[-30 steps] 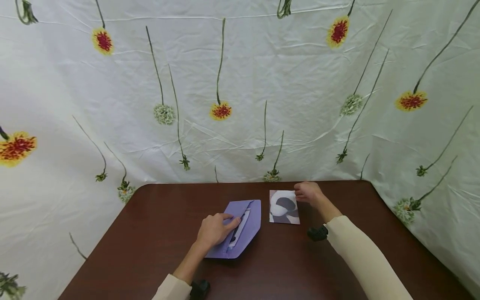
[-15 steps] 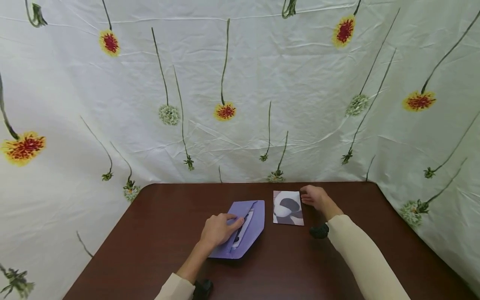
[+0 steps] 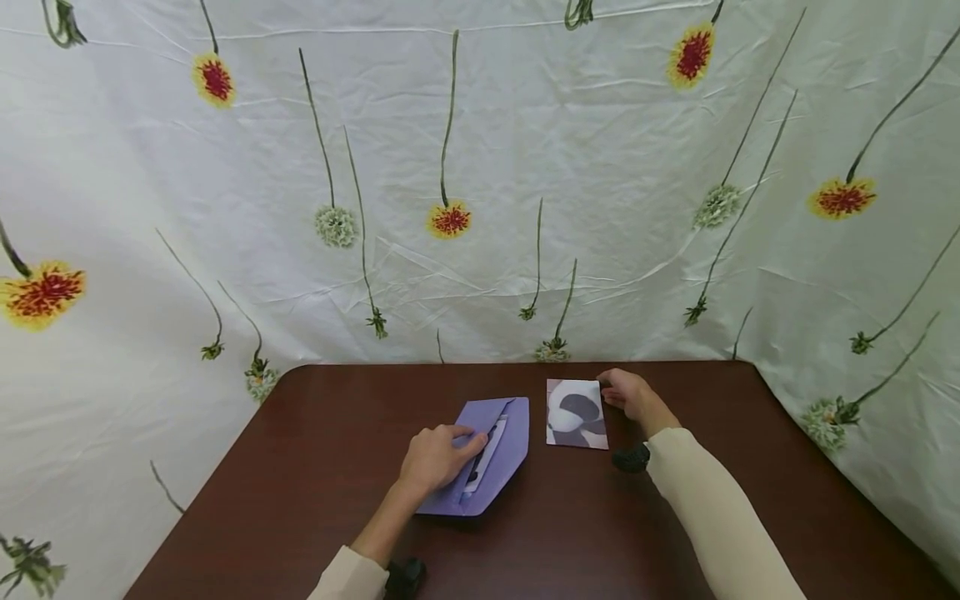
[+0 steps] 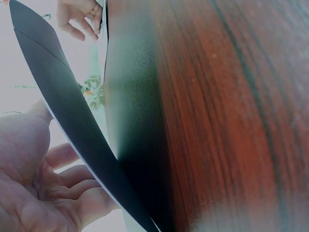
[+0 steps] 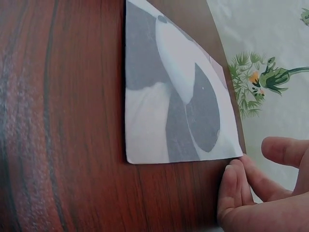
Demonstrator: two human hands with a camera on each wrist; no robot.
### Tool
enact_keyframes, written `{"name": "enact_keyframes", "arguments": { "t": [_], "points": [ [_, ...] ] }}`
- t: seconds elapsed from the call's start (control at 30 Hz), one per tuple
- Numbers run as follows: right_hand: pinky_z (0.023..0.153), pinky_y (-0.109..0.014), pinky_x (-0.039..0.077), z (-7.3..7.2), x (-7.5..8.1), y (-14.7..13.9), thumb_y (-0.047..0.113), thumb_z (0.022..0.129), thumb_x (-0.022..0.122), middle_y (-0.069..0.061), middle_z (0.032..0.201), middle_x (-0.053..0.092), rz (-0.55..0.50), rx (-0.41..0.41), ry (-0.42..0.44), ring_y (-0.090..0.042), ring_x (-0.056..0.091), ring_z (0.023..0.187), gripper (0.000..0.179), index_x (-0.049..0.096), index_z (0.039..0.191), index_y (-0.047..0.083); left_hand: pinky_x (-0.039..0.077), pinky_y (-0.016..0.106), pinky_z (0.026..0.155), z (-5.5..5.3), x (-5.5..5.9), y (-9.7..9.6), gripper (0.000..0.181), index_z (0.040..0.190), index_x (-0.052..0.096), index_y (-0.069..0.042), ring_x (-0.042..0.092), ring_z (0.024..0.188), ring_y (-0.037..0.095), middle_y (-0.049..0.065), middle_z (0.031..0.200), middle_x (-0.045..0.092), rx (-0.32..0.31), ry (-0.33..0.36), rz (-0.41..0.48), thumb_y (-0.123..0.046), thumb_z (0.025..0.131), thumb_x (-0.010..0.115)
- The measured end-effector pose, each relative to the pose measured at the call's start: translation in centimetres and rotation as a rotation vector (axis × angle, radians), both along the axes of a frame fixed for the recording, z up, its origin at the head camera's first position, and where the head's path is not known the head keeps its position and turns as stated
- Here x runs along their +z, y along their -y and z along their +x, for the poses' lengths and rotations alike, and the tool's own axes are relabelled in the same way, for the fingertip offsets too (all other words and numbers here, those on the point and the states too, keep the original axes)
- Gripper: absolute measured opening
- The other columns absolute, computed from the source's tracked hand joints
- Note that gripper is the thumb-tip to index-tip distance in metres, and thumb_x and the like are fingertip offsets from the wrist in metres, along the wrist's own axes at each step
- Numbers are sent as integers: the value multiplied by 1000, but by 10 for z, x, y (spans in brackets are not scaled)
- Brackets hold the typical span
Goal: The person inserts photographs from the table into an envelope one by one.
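Note:
A purple envelope (image 3: pixel 512 450) lies aslant on the brown table, and a card (image 3: pixel 487 454) with dark print pokes out of its pocket. My left hand (image 3: pixel 437 458) rests on top of the envelope, thumb and fingers spread across its front. In the left wrist view the envelope (image 4: pixel 72 101) is edge-on, one part raised off the tabletop. To the right, a photo print (image 3: pixel 576 414) of a grey and white shape lies flat. My right hand (image 3: pixel 632 397) is at its upper right edge; in the right wrist view one fingertip touches the print's corner, thumb apart.
The brown table (image 3: pixel 337 467) ends at a rounded far edge. Behind it hangs a white cloth (image 3: pixel 390 167) printed with flowers. A dark wrist camera (image 3: pixel 632 458) sits on the right wrist, another (image 3: pixel 406 575) on the left.
My right hand has shifted slightly at the print's right edge: fingers moved a little off the corner, then back against it. The left hand and envelope stay in place.

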State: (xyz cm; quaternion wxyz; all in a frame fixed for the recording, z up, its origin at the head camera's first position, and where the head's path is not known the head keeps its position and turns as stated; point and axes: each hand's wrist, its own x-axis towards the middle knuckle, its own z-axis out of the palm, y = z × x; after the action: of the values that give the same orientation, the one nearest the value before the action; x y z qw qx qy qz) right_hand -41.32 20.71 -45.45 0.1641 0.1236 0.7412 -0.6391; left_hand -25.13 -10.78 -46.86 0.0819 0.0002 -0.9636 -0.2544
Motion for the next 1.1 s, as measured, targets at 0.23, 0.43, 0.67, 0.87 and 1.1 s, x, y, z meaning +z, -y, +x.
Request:
{"name": "enact_keyframes", "arguments": {
  "t": [0.23, 0.43, 0.67, 0.87, 1.1],
  "points": [
    [76, -21, 52, 4, 2, -1, 7, 94, 57, -4, 92, 56, 5, 3, -10, -10, 55, 72, 20, 60, 110, -4, 56, 44, 72, 1, 1, -1, 49, 119, 77, -16, 72, 91, 32, 16, 116, 75, -2, 5, 6, -55, 93, 64],
    [69, -20, 51, 5, 2, 1, 2, 92, 59, 0, 80, 55, 18, -12, -13, -8, 53, 64, 13, 60, 105, -3, 56, 44, 71, 0, 1, -1, 49, 119, 77, -16, 72, 90, 32, 17, 116, 75, 3, -2, -1, -55, 92, 64],
    [67, -22, 53, 8, 3, 5, -1, 90, 61, 0, 75, 57, -3, -30, -4, -11, 54, 64, 10, 63, 100, -3, 56, 45, 74, 1, 0, -2, 49, 119, 77, -16, 72, 92, 32, 16, 116, 75, 8, 0, 1, -55, 92, 64],
    [70, -24, 55, 13, 8, 0, -3, 91, 61, -4, 82, 60, -46, -32, 7, -13, 59, 70, 13, 64, 103, -6, 57, 45, 76, 2, 2, -3, 49, 120, 77, -15, 72, 93, 32, 17, 117, 74, 17, 10, 8, -55, 93, 64],
    [91, -36, 57, 20, 13, -7, 2, 95, 61, -12, 101, 62, -104, 10, 18, -21, 64, 88, 22, 63, 115, -8, 57, 46, 75, 0, 1, -3, 50, 119, 77, -15, 72, 94, 33, 17, 116, 75, 12, 11, 2, -55, 92, 65]
  ]
}}
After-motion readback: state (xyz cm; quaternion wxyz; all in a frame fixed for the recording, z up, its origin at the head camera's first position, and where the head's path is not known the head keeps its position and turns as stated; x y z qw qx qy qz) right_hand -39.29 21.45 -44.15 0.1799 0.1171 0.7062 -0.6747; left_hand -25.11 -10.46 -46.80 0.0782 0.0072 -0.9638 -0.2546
